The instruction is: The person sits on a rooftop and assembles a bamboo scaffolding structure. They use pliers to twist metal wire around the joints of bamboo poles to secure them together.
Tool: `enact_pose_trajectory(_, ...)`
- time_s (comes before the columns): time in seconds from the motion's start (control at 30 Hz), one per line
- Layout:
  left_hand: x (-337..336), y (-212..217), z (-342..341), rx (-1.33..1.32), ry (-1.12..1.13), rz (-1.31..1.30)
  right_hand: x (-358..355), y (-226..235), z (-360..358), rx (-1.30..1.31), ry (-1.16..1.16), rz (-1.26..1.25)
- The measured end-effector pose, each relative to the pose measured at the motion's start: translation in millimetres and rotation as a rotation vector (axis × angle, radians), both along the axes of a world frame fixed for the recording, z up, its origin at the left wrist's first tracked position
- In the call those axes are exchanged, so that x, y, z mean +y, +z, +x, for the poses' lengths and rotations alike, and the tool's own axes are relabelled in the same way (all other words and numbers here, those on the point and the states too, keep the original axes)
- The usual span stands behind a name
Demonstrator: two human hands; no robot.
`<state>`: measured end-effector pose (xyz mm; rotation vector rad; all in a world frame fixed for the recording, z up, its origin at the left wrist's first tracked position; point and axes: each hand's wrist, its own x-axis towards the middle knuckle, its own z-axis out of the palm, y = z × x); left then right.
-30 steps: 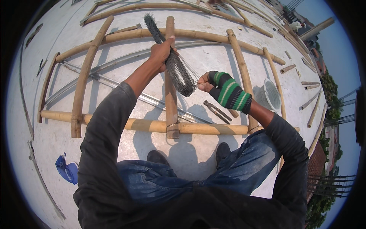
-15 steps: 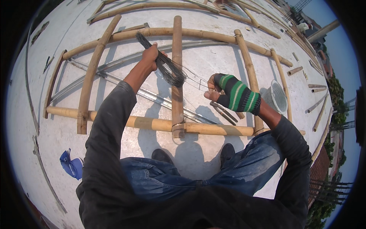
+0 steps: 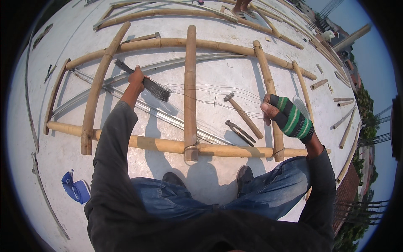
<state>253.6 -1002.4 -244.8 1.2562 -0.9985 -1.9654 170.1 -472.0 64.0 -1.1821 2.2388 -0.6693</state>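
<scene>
My bare left hand [image 3: 136, 80] is closed around a bundle of thin dark tie wire [image 3: 156, 90], above the left part of a bamboo frame [image 3: 168, 144]. Several loose strands stretch from the bundle across the middle upright pole [image 3: 190, 92] to my right hand [image 3: 289, 115]. That hand wears a green and black striped fingerless glove, and its thumb and fingers pinch the strand ends near the right upright pole [image 3: 269, 84]. Between the hands, a hammer [image 3: 245, 117] with a wooden handle and a pair of pincers [image 3: 239, 132] lie on the pale floor.
A blue cap [image 3: 75, 187] lies at the left. Metal channels [image 3: 168, 116] cross under the frame. Another bamboo frame [image 3: 168, 14] lies at the far side, where another person's feet [image 3: 241, 10] stand. Loose bamboo pieces [image 3: 343, 101] are scattered at the right; a bucket [image 3: 299, 105] is partly hidden behind my glove.
My hands have moved apart, the left one leftward with the bundle, the right one rightward with the strands. The wires are drawn out longer, and the hammer has come into sight.
</scene>
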Motion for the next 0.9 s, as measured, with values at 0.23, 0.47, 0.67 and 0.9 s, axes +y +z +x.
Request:
enact_pose_trajectory(0.23, -8.7, -47.2, -2.9, -0.288, -0.2, -0.171, 31.2, 11.2, -42.6, -0.134, -0.434, -0.537)
enact_pose_trajectory(0.47, 65.4, -6.3, -35.7, -0.916, -0.479, -0.53, 9.7, -12.5, -51.5, -0.101, -0.601, -0.918)
enact_pose_trajectory(0.67, 183.0, 115.8, -47.7, 0.079, -0.672, -0.652, 0.6, -37.6, -37.6, 0.299, -0.498, -0.729)
enact_pose_trajectory(0.9, 298.5, 215.3, -66.0, 0.331, -0.84, -0.077, -66.1, -80.6, 9.1, 0.717, 0.264, -0.141)
